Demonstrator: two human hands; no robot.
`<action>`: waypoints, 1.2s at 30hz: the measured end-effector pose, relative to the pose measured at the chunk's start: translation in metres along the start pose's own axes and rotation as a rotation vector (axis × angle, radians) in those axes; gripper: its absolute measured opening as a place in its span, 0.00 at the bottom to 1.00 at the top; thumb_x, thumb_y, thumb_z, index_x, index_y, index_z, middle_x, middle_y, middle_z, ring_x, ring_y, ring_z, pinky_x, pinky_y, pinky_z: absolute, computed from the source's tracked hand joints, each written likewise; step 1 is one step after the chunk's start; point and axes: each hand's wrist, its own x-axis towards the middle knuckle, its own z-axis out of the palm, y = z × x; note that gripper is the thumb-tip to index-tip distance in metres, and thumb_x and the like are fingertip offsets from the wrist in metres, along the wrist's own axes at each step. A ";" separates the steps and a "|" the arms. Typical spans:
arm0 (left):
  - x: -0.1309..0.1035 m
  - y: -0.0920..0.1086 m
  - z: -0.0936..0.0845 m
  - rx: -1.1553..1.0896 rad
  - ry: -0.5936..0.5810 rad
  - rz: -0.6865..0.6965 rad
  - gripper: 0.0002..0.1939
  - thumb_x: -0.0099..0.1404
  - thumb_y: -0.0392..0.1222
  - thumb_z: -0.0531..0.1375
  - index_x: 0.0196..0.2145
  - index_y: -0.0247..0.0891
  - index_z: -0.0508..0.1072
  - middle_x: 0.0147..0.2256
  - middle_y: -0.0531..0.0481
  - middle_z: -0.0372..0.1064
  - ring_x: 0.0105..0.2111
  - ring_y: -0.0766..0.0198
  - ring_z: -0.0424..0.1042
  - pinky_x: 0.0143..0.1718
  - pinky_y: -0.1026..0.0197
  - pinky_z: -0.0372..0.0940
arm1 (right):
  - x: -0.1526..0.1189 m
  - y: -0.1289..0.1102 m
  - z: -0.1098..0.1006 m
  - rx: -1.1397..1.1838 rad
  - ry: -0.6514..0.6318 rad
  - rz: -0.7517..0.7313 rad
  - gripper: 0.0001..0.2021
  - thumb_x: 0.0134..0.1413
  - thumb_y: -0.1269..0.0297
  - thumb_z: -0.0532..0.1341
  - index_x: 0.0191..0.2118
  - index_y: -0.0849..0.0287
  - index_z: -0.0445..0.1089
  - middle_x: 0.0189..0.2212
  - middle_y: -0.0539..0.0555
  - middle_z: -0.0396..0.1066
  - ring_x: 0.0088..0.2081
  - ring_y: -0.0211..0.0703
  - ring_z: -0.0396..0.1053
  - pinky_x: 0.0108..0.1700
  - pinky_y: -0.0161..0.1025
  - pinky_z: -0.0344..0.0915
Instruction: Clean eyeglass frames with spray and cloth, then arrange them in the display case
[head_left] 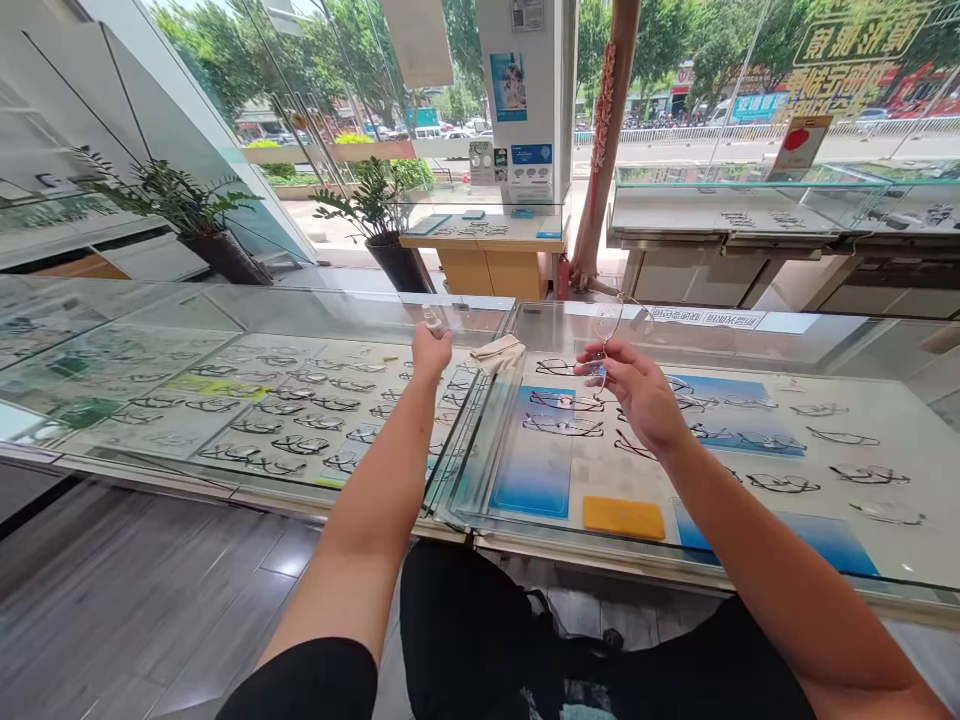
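My left hand [431, 352] is closed around a small clear bottle [430, 316] above the glass counter; its top pokes out past my fingers and looks like a spray nozzle, though it is small. In my right hand [637, 388] a pair of thin-rimmed eyeglasses [606, 318] is pinched between thumb and fingers, held up over the right display case. Part of the frame is hidden by my fingers. Between both hands a pale folded cloth [498, 353] lies on the counter top, touching neither hand.
Rows of glasses fill the left display case [135, 440] and the right case [750, 550]. An orange-yellow cloth or pad [624, 517] lies near the front edge. Beyond stand a potted plant [390, 250], a wooden cabinet [487, 268] and a brown post [607, 150].
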 end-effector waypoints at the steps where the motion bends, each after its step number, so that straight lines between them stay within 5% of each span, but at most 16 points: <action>1: 0.001 -0.003 -0.001 0.014 0.016 -0.023 0.15 0.65 0.35 0.64 0.50 0.37 0.71 0.47 0.38 0.78 0.51 0.47 0.77 0.58 0.45 0.69 | 0.000 0.000 0.000 -0.003 -0.001 0.002 0.12 0.65 0.56 0.66 0.51 0.51 0.80 0.51 0.56 0.82 0.52 0.52 0.81 0.57 0.52 0.75; 8: -0.002 -0.001 -0.002 0.057 0.036 -0.088 0.18 0.67 0.32 0.64 0.54 0.37 0.71 0.51 0.35 0.79 0.53 0.43 0.78 0.61 0.44 0.69 | -0.001 -0.001 0.002 -0.019 -0.009 -0.002 0.13 0.66 0.55 0.65 0.51 0.50 0.80 0.52 0.56 0.82 0.53 0.52 0.80 0.57 0.53 0.74; 11: -0.012 0.010 -0.005 0.070 0.100 -0.081 0.30 0.67 0.35 0.66 0.64 0.33 0.66 0.63 0.26 0.72 0.64 0.38 0.73 0.68 0.41 0.65 | -0.001 -0.002 0.002 -0.018 -0.006 -0.006 0.12 0.66 0.56 0.65 0.51 0.50 0.80 0.51 0.56 0.82 0.53 0.52 0.81 0.57 0.52 0.74; 14: -0.027 0.027 -0.006 0.128 0.349 0.121 0.37 0.67 0.37 0.66 0.70 0.34 0.59 0.74 0.25 0.57 0.77 0.36 0.56 0.77 0.39 0.53 | -0.001 -0.002 0.002 -0.023 -0.001 -0.012 0.12 0.67 0.56 0.64 0.51 0.50 0.79 0.52 0.56 0.82 0.53 0.52 0.81 0.58 0.53 0.74; 16: -0.037 0.038 -0.003 0.168 0.427 0.349 0.33 0.69 0.37 0.64 0.69 0.36 0.62 0.72 0.29 0.61 0.75 0.39 0.59 0.76 0.40 0.53 | -0.001 -0.001 0.001 -0.020 -0.002 -0.017 0.12 0.67 0.55 0.64 0.52 0.50 0.79 0.52 0.56 0.82 0.53 0.51 0.81 0.59 0.53 0.74; 19: -0.046 0.046 0.012 0.243 0.197 0.545 0.23 0.73 0.37 0.60 0.63 0.37 0.69 0.63 0.33 0.72 0.65 0.42 0.71 0.72 0.42 0.59 | 0.000 -0.001 0.001 -0.021 -0.005 -0.016 0.13 0.67 0.55 0.64 0.52 0.50 0.80 0.52 0.56 0.82 0.53 0.51 0.81 0.58 0.52 0.74; 22: -0.048 0.041 0.032 0.374 -0.157 0.543 0.19 0.74 0.38 0.60 0.60 0.36 0.76 0.61 0.33 0.77 0.65 0.40 0.72 0.71 0.40 0.60 | 0.000 0.000 0.001 -0.025 -0.004 -0.015 0.13 0.66 0.55 0.65 0.51 0.51 0.80 0.51 0.56 0.82 0.52 0.51 0.81 0.56 0.50 0.73; 24: -0.047 0.034 0.042 0.430 -0.285 0.505 0.18 0.72 0.39 0.63 0.57 0.36 0.80 0.60 0.32 0.79 0.64 0.36 0.73 0.70 0.39 0.62 | 0.000 0.000 0.002 -0.030 -0.007 -0.011 0.13 0.66 0.55 0.65 0.51 0.50 0.80 0.51 0.56 0.82 0.52 0.51 0.81 0.56 0.50 0.74; 29: -0.041 0.020 0.049 0.443 -0.365 0.448 0.10 0.69 0.42 0.67 0.46 0.40 0.85 0.56 0.35 0.83 0.59 0.38 0.76 0.64 0.42 0.67 | -0.001 -0.001 0.002 -0.049 -0.018 -0.013 0.13 0.66 0.54 0.65 0.51 0.51 0.80 0.52 0.57 0.82 0.53 0.52 0.81 0.56 0.52 0.74; 36: -0.039 0.024 0.046 0.343 -0.307 0.328 0.08 0.74 0.42 0.62 0.40 0.41 0.82 0.46 0.34 0.83 0.52 0.38 0.78 0.58 0.44 0.67 | -0.001 0.001 0.001 -0.054 -0.015 -0.010 0.13 0.67 0.55 0.65 0.51 0.51 0.80 0.52 0.57 0.82 0.53 0.52 0.81 0.56 0.51 0.74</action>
